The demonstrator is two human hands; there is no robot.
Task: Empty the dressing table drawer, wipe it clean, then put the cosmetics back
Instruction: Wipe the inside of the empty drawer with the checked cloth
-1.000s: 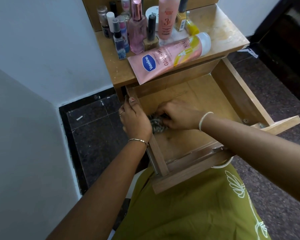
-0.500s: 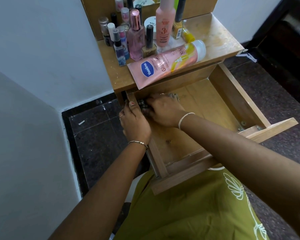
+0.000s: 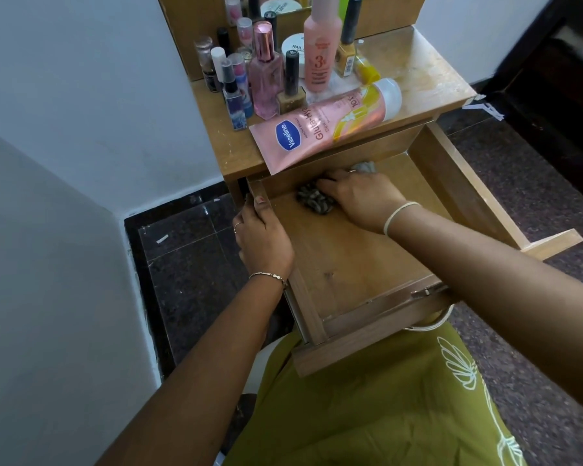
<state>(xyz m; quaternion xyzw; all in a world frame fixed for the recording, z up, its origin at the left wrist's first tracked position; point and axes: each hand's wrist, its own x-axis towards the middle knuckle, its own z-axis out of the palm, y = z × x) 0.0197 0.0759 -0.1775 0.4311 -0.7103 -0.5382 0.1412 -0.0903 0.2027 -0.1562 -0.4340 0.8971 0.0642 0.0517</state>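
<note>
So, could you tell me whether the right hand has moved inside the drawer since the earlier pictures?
Yes. The right hand, pressing the cloth, went from beside the drawer's left wall toward the back, then rightward along it.

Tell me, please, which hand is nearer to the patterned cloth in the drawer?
Right. The right hand presses on the patterned cloth; the left hand grips the left wall of the drawer, apart from the cloth.
</note>
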